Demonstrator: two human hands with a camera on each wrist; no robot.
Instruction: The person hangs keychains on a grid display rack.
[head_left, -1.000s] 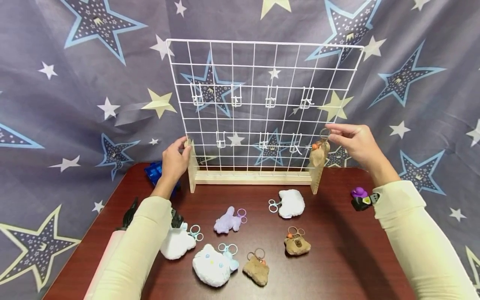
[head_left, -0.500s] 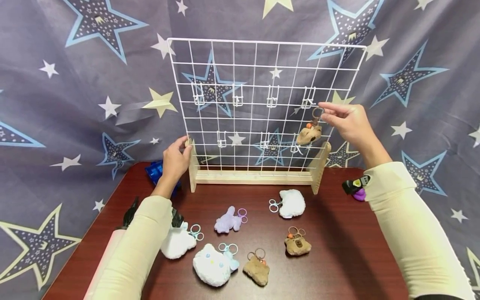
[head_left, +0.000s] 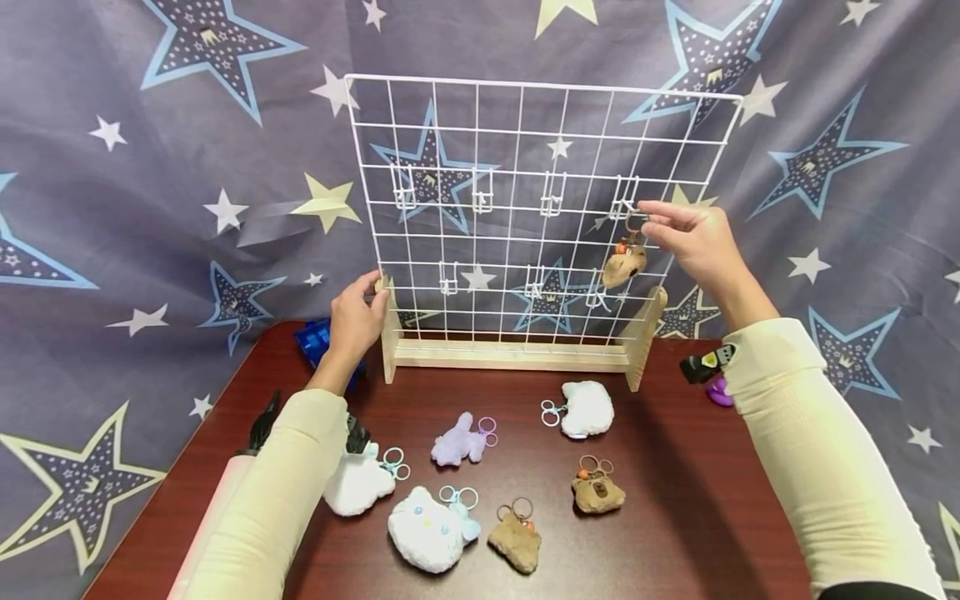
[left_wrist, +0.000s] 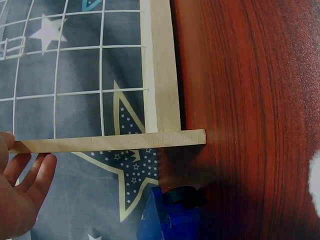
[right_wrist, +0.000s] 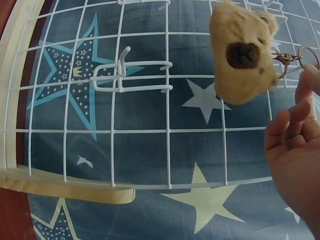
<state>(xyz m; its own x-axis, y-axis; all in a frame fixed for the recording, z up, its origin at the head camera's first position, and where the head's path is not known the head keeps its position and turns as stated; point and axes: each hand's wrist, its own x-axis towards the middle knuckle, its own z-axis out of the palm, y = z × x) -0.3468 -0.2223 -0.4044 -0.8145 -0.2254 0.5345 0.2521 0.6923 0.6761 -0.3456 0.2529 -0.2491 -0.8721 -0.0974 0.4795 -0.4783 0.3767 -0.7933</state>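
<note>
Head view: having risen, the right grip [head_left: 693, 240] is pinching the bear [head_left: 624, 267] by its ring [head_left: 630, 225], now near a hook [head_left: 622, 207], the left grip [head_left: 358, 317] holding a post [head_left: 389, 337].

We hold our left arm [head_left: 273, 492] and right arm [head_left: 832, 467] outstretched; our right hand [head_left: 696, 242] pinches, raised higher than our left hand [head_left: 357, 317], which grips with bent fingers [left_wrist: 42, 180].

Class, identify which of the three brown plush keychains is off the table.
The brown plush keychain held up by the right hand; the face-up one and the one showing no face lie on the table.
</note>
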